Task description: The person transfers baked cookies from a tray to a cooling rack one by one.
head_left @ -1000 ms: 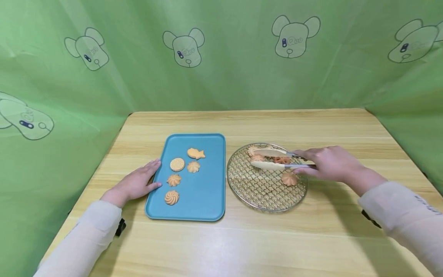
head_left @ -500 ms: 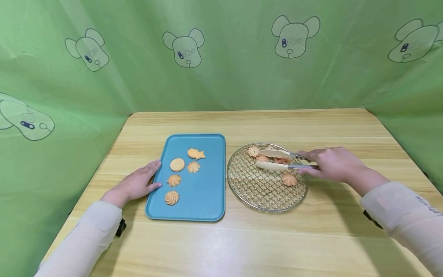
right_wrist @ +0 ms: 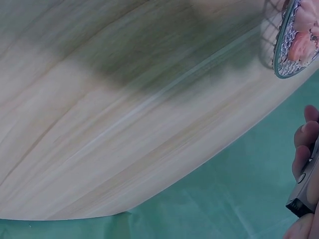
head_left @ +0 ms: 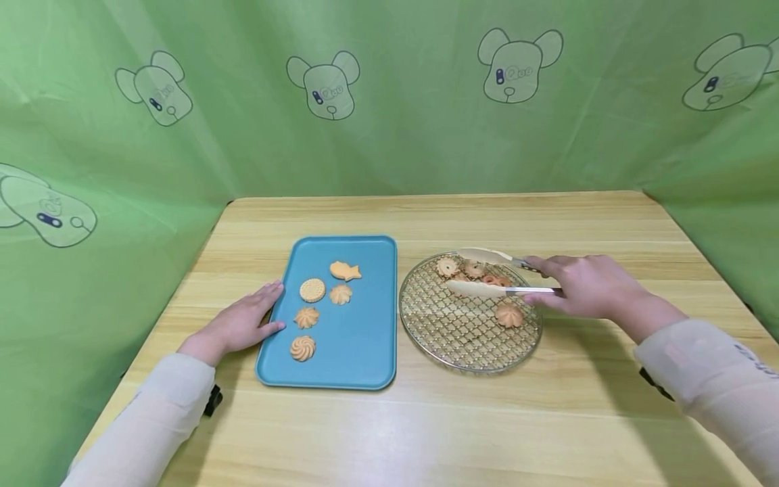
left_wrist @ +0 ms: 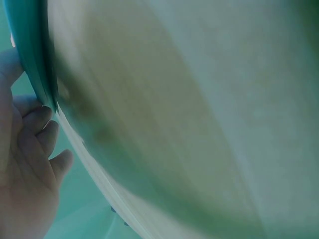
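My right hand [head_left: 587, 287] grips a pair of tongs [head_left: 477, 289] with pale tips and metal arms, held over a round wire rack [head_left: 468, 341]. The tongs' arms are spread apart, with nothing pinched between them. Under and between them lie a ring-shaped cookie [head_left: 447, 266], a reddish cookie [head_left: 496, 280] and others partly hidden by the near arm. A flower-shaped cookie [head_left: 508, 314] sits nearer the rack's right side. On the left, my left hand [head_left: 240, 321] rests at the left rim of a blue tray [head_left: 359, 362], fingers extended and thumb over the edge.
Several cookies lie in the tray's left and middle part, among them a fish-shaped cookie [head_left: 345, 270], a round dotted cookie [head_left: 312, 290] and a swirl cookie [head_left: 302, 348]. Tray and rack stand side by side on a wooden table [head_left: 426, 433]. Green curtains [head_left: 414, 135] surround it.
The tongs first shifted slightly right, then their arms spread wider, the far one moving back toward the rack's rear rim. Cookies beneath show more. My left hand has stayed still.
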{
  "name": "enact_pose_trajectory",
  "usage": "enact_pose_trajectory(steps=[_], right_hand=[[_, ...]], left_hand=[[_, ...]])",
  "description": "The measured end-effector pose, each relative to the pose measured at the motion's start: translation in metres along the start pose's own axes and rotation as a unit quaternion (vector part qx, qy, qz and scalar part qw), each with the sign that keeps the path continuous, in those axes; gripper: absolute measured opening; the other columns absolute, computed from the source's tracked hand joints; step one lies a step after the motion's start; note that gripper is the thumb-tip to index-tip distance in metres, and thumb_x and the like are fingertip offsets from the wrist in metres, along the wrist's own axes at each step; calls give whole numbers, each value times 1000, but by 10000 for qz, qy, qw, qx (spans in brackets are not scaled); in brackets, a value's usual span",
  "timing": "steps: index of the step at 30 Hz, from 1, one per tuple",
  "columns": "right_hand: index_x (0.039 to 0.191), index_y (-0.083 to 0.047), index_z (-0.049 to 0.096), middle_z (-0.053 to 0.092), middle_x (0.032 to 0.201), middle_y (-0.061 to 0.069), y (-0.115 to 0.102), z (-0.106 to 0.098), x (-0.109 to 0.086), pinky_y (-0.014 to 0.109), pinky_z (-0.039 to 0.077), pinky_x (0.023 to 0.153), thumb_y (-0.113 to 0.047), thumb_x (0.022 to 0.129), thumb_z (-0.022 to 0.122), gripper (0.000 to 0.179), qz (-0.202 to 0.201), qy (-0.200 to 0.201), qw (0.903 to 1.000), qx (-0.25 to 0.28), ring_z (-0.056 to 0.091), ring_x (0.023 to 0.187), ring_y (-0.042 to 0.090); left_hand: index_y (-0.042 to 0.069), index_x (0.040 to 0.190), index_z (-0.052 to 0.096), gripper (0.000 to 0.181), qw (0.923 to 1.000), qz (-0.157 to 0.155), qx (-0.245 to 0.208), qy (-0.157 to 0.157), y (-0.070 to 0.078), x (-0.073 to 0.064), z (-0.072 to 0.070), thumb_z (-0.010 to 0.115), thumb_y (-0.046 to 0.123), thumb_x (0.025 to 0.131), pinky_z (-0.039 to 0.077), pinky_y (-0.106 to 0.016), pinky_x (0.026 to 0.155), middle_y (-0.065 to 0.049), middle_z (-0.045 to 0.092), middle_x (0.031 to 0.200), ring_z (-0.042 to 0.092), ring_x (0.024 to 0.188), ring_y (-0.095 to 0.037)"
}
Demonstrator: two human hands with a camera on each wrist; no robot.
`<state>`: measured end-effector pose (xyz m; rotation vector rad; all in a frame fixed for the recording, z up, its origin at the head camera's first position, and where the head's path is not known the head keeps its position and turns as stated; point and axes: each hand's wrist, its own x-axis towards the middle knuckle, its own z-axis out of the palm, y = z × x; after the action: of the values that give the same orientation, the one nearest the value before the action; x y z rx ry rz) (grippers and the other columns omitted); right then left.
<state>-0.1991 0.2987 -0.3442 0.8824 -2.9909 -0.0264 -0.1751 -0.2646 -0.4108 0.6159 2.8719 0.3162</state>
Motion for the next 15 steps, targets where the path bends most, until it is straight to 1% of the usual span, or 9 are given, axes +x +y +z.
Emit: enact_pose_trajectory(steps=[11,15], right_hand=[[143,-6,40,57,123,26,-3,0,3,45,51,55,-64,86,55,83,127,-75,9999,-9,64,65,29],[144,-5,37,55,124,26,-4,2,6,44,51,54,-66,84,56,88,104,-73,9999,-18,63,63,28]], left_hand=[[-3,149,21,74,10000,-9,7,-2,0,0,0,56,36,97,20,-51,112,-20,19,155,18,140,-37],[-3,149,21,74,10000,-9,2,-1,0,0,0,56,36,96,19,-51,112,-20,19,154,18,140,-37]])
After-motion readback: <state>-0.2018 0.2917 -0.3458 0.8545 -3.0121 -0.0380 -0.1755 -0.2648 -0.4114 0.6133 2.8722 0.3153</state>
